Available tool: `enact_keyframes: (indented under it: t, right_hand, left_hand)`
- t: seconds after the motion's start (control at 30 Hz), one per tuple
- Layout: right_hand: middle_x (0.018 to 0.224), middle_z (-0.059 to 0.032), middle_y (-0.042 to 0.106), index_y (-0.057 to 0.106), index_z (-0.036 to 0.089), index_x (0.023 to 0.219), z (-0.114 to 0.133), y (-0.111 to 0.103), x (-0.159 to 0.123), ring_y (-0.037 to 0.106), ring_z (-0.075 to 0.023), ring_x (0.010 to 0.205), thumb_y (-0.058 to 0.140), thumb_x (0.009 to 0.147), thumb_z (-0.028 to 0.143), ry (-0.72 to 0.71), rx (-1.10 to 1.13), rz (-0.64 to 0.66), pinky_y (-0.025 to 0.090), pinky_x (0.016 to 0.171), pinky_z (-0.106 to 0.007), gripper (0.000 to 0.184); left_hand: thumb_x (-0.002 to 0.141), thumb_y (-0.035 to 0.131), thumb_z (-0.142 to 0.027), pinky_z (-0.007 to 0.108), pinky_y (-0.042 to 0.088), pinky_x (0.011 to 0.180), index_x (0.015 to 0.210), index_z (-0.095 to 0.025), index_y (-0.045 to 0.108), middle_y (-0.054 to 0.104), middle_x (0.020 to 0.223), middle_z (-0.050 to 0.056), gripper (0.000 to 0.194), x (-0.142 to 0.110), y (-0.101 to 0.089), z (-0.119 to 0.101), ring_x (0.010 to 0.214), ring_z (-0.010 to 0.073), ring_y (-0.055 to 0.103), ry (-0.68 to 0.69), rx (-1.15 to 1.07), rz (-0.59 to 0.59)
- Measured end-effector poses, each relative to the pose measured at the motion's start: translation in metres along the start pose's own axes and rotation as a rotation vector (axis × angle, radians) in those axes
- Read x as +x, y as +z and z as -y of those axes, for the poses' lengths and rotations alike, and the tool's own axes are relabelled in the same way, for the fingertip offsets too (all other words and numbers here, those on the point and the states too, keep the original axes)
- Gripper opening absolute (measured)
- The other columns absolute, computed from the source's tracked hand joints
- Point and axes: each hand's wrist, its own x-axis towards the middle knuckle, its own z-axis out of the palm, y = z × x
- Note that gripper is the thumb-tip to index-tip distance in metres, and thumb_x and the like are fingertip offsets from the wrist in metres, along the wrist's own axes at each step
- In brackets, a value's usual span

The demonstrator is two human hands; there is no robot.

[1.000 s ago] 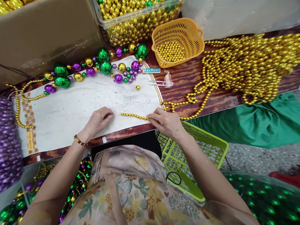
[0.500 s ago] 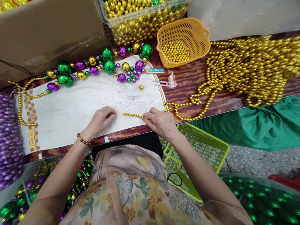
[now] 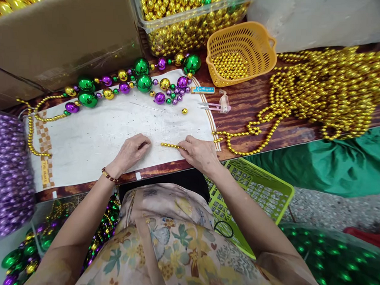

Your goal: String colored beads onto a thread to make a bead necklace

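A thin strand of small gold beads (image 3: 170,146) lies on a white cloth (image 3: 93,137) near the table's front edge. My right hand (image 3: 200,153) pinches the strand at its right end, fingers closed on it. My left hand (image 3: 132,150) rests on the cloth just left of the strand's free end, fingers curled together in a pinch; whatever they hold is too small to make out. A beaded bracelet (image 3: 109,176) is on my left wrist. The strand runs on to the right into a big heap of gold bead chains (image 3: 328,90).
A string of large green, purple and gold balls (image 3: 125,84) lies along the cloth's far edge. Behind stand an orange basket (image 3: 241,53) of gold beads, a clear tub (image 3: 192,22) of gold beads and a cardboard box (image 3: 61,39). Small scissors (image 3: 213,106), purple beads (image 3: 8,173), green crate (image 3: 257,198).
My right hand has slid left along the gold strand, so the visible length between my hands is shorter. My left hand has stayed in place on the cloth.
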Motion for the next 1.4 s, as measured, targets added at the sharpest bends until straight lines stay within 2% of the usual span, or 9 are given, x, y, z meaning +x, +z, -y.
enact_keyframes:
  t: [0.3, 0.6, 0.77, 0.83, 0.93, 1.03, 1.13, 1.27, 1.4]
  right_hand:
    - [0.1, -0.0062, 0.068, 0.071, 0.024, 0.107, -0.001, 0.001, 0.002, 0.063, -0.0179, 0.083, 0.038, 0.105, 0.036, 0.016, -0.013, 0.015, 0.016, 0.054, -0.031, 0.035]
    - [0.098, -0.006, 0.068, 0.07, 0.024, 0.11, 0.007, 0.004, 0.008, 0.063, -0.0184, 0.083, 0.04, 0.105, 0.036, -0.029, 0.013, -0.064, 0.015, 0.055, -0.03, 0.033]
    - [0.097, -0.0061, 0.068, 0.071, 0.023, 0.108, 0.005, 0.004, 0.002, 0.063, -0.0178, 0.08, 0.041, 0.104, 0.036, -0.018, 0.024, -0.092, 0.017, 0.054, -0.029, 0.033]
    - [0.095, -0.0061, 0.069, 0.073, 0.023, 0.107, 0.001, 0.006, -0.004, 0.063, -0.0173, 0.078, 0.043, 0.103, 0.036, 0.005, 0.038, -0.139, 0.019, 0.053, -0.029, 0.033]
    - [0.092, -0.0049, 0.069, 0.074, 0.023, 0.106, -0.007, 0.012, -0.015, 0.062, -0.0155, 0.072, 0.046, 0.102, 0.036, 0.033, 0.062, -0.26, 0.022, 0.053, -0.027, 0.031]
    - [0.085, -0.0036, 0.068, 0.075, 0.022, 0.1, -0.016, 0.019, -0.027, 0.059, -0.0136, 0.066, 0.047, 0.102, 0.036, 0.034, 0.081, -0.406, 0.025, 0.052, -0.026, 0.032]
    - [0.078, -0.0027, 0.067, 0.075, 0.02, 0.095, -0.025, 0.025, -0.038, 0.058, -0.0122, 0.062, 0.048, 0.102, 0.036, 0.033, 0.088, -0.526, 0.027, 0.051, -0.025, 0.032]
    - [0.077, -0.0024, 0.067, 0.074, 0.019, 0.093, -0.032, 0.03, -0.047, 0.059, -0.0112, 0.062, 0.052, 0.101, 0.034, 0.036, 0.122, -0.58, 0.033, 0.054, -0.024, 0.028]
    - [0.079, -0.0031, 0.068, 0.074, 0.019, 0.094, -0.034, 0.032, -0.05, 0.061, -0.0118, 0.063, 0.053, 0.101, 0.033, 0.044, 0.178, -0.62, 0.036, 0.056, -0.024, 0.026]
  left_hand:
    - [0.096, 0.052, -0.023, 0.029, 0.047, 0.071, 0.091, -0.018, 0.065, 0.066, 0.084, 0.003, 0.016, 0.0, -0.001, 0.001, 0.075, 0.0137, 0.059, 0.006, -0.008, 0.0]
    - [0.096, 0.052, -0.022, 0.029, 0.047, 0.072, 0.092, -0.017, 0.064, 0.063, 0.083, 0.003, 0.014, -0.002, 0.001, 0.001, 0.075, 0.014, 0.058, 0.015, -0.002, -0.007]
    - [0.097, 0.054, -0.028, 0.031, 0.049, 0.073, 0.116, -0.02, 0.062, 0.059, 0.106, 0.008, 0.022, -0.003, 0.005, -0.013, 0.084, 0.0162, 0.057, 0.012, 0.123, -0.124]
    - [0.095, 0.057, -0.028, 0.035, 0.049, 0.082, 0.118, -0.021, 0.062, 0.058, 0.112, 0.01, 0.025, 0.001, 0.011, -0.023, 0.094, 0.0204, 0.055, 0.089, 0.21, -0.134]
    - [0.094, 0.059, -0.025, 0.041, 0.045, 0.086, 0.113, -0.019, 0.065, 0.059, 0.11, 0.011, 0.021, 0.013, 0.021, -0.033, 0.101, 0.0257, 0.049, 0.181, 0.282, -0.07]
    - [0.093, 0.059, -0.021, 0.042, 0.04, 0.083, 0.105, -0.019, 0.065, 0.06, 0.109, 0.01, 0.014, 0.02, 0.028, -0.035, 0.102, 0.0267, 0.046, 0.154, 0.297, -0.007]
    - [0.093, 0.058, -0.019, 0.042, 0.037, 0.084, 0.099, -0.02, 0.064, 0.061, 0.108, 0.009, 0.009, 0.019, 0.025, -0.031, 0.102, 0.0265, 0.045, 0.097, 0.293, 0.025]
    - [0.093, 0.06, -0.024, 0.043, 0.035, 0.086, 0.108, -0.022, 0.064, 0.06, 0.113, 0.009, 0.015, 0.015, 0.019, -0.031, 0.106, 0.0273, 0.045, 0.042, 0.28, 0.023]
    - [0.093, 0.061, -0.026, 0.043, 0.034, 0.087, 0.114, -0.022, 0.064, 0.059, 0.116, 0.009, 0.021, 0.023, 0.026, -0.043, 0.108, 0.0273, 0.044, 0.085, 0.252, 0.049]
